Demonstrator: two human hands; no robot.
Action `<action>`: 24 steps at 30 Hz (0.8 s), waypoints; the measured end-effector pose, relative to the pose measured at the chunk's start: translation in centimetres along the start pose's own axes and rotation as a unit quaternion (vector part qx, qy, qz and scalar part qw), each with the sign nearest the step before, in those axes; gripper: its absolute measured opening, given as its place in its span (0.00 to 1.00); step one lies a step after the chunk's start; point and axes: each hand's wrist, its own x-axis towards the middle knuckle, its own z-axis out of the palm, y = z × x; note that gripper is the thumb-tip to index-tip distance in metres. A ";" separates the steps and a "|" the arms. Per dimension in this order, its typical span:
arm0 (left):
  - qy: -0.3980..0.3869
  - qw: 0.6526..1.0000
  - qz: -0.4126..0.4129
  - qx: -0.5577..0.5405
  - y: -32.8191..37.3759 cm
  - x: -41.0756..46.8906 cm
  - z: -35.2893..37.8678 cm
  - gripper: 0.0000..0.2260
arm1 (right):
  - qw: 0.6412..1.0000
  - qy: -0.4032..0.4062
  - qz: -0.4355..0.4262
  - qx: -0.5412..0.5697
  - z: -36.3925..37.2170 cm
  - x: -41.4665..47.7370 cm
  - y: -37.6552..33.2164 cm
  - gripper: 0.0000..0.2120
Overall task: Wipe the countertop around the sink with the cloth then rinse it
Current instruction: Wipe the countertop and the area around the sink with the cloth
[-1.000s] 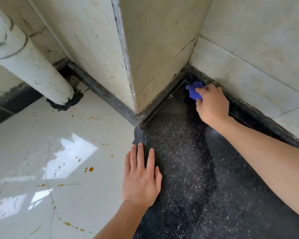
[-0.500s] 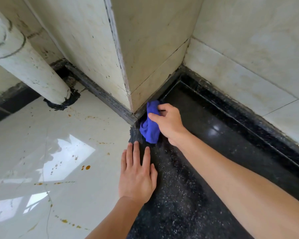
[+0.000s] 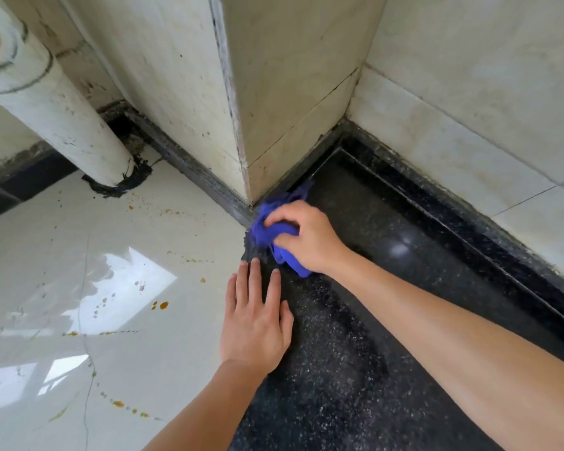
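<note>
Here, head view: the right hand [image 3: 306, 237] grips the bunched blue cloth [image 3: 267, 231], fingers curled round it, pressing it onto the black counter [image 3: 355, 353] at the foot of the tiled corner [image 3: 241, 125]. The left hand [image 3: 256, 320] lies flat just beside the cloth, fingers straight and close together, across the seam between counter and white slab [image 3: 79, 369]. Orange spots [image 3: 163, 305] dot the slab; a white pipe [image 3: 62, 109] stands at left.

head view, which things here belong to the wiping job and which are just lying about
In the job: blue cloth, right hand gripping it, black countertop under it, left hand resting flat at the countertop's edge.
Just there: white pipe, tiled walls, white surface with orange spots, not being wiped now.
</note>
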 end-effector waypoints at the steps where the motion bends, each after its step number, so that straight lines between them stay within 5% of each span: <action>1: -0.002 1.000 -0.002 0.002 0.1 0.0 -0.1 0.24 | 0.997 -0.069 -0.032 -0.032 -0.5 -0.4 -0.1 0.15; 3: -0.001 1.000 -0.001 0.002 0.1 0.0 -0.2 0.24 | 0.988 -0.135 -0.053 -0.062 -2.7 -0.8 -0.1 0.15; 7: 0.002 1.000 0.004 0.017 0.0 0.1 -0.1 0.24 | 0.986 0.100 0.053 -0.125 -8.2 3.2 3.3 0.16; 11: -0.005 1.000 0.002 0.024 0.0 0.0 0.0 0.24 | 0.954 0.143 0.112 -0.237 -5.4 4.0 6.2 0.22; 16: 0.000 1.000 0.006 0.009 -0.1 0.0 -0.1 0.23 | 0.985 0.013 -0.059 -0.160 -1.6 -5.1 4.1 0.20; 19: 0.008 1.000 0.007 -0.003 0.0 0.0 -0.3 0.23 | 0.997 -0.044 -0.006 -0.066 -5.2 -7.2 4.8 0.18; 24: 0.001 1.000 0.002 0.020 -0.1 0.0 -0.1 0.24 | 0.963 0.176 0.139 -0.149 -8.5 -3.9 8.9 0.19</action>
